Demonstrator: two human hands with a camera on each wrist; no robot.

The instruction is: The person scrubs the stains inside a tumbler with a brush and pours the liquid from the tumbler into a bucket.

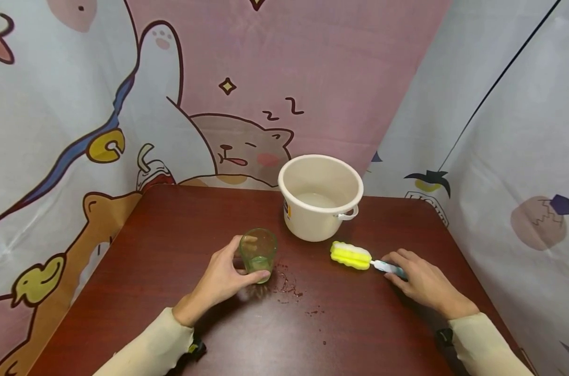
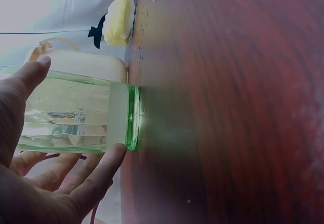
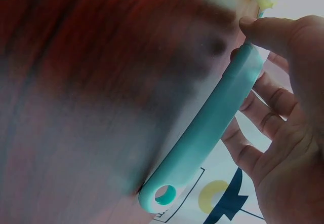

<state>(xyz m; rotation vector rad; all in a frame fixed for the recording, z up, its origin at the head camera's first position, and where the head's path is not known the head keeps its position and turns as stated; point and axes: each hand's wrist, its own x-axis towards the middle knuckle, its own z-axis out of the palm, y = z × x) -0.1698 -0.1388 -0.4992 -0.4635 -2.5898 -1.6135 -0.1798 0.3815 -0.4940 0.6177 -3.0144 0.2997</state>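
Observation:
My left hand point(image 1: 225, 271) grips a clear green-tinted glass point(image 1: 259, 253), thumb on one side and fingers on the other. In the left wrist view the glass point(image 2: 76, 115) is seen from the side, its thick base close to the tabletop; whether it touches is unclear. My right hand point(image 1: 420, 279) pinches the handle of a sponge cup brush point(image 1: 352, 256) between thumb and fingers. Its head is yellow and white and points left. The right wrist view shows the teal handle point(image 3: 207, 122) with a hole at its end, that end low against the table.
A cream bucket point(image 1: 312, 222) with a side handle stands at the back of the dark red wooden table point(image 1: 181, 230), behind the glass and brush. Wet-looking spots point(image 1: 289, 287) lie right of the glass. Printed cloth point(image 1: 331, 78) hangs around the back and sides.

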